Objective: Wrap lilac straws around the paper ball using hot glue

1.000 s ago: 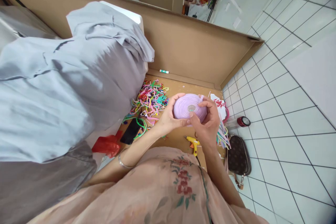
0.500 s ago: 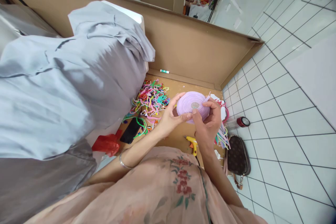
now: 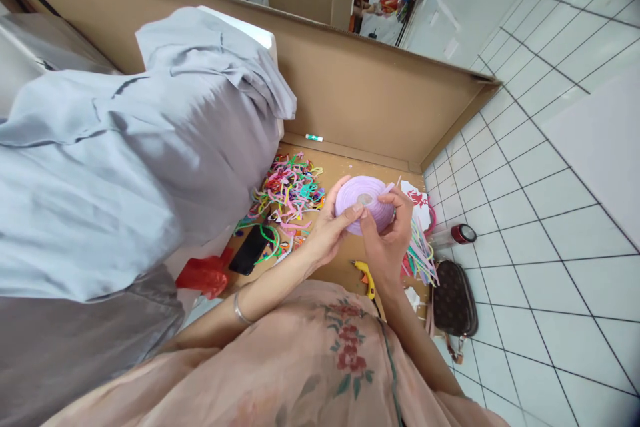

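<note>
A flat lilac coil [image 3: 356, 192], wound like a disc from fuzzy pipe-cleaner stems, is held up in front of me by both hands. My left hand [image 3: 334, 223] grips its left edge, with the thumb reaching across to the pale centre. On the right side my right hand [image 3: 389, 227] pinches the coil, its thumb at the centre and its fingers by a loose stem end that sticks out at upper right. Both thumb tips nearly meet. Below the coil, a yellow glue gun [image 3: 367, 277] lies on the cardboard surface [image 3: 335, 273].
Left of my hands lie tangled colourful pipe cleaners [image 3: 295, 187] and a black phone [image 3: 250, 250]. To the right are a bundle of pastel stems [image 3: 423, 257], a bottle [image 3: 463, 233] and a brown bag [image 3: 455, 297]. Grey cloth [image 3: 200, 120] bulks at left; a glue stick [image 3: 314, 138] lies by the cardboard wall [image 3: 360, 93].
My left thumb has slid from the coil's lower edge onto its centre. The coil and my right hand have shifted slightly left.
</note>
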Motion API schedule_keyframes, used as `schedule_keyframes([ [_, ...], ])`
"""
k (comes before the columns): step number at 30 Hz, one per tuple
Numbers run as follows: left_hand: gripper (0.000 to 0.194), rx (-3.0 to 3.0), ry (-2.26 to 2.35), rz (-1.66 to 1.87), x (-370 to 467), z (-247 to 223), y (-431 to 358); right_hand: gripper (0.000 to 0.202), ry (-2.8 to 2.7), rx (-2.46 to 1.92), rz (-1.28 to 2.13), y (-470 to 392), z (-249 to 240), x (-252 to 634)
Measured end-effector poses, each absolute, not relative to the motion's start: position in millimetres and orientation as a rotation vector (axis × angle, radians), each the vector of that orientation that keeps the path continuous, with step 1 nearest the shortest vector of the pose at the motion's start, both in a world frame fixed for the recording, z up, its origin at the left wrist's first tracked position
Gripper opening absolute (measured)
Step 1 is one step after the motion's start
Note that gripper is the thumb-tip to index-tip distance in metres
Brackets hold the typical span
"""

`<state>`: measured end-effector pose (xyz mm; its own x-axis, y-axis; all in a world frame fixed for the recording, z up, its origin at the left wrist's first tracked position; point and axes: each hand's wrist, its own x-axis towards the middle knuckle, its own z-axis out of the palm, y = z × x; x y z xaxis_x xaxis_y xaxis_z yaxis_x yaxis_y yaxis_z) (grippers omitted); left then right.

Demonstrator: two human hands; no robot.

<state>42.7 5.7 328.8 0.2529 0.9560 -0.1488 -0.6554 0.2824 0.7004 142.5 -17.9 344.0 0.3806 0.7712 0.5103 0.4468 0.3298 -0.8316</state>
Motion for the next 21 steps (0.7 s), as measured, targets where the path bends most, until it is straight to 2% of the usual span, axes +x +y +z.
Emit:
schedule_keyframes([
  [6, 0.085, 0.510, 0.635, 1.212, 43.5, 330.9, 6.1, 0.022, -1.269, -1.289, 0.325, -20.3, 343.9, 143.2],
  [13, 0.085, 0.549, 0.635, 1.229, 39.3, 335.8, 6.5, 0.025, -1.101, -1.159, 0.568, -21.7, 343.0, 147.4],
  [21, 0.080, 0.546, 0.647, 1.229, 36.6, 331.7, 9.4, 0.017, -1.183, -1.197, 0.450, -20.5, 349.3, 154.4],
])
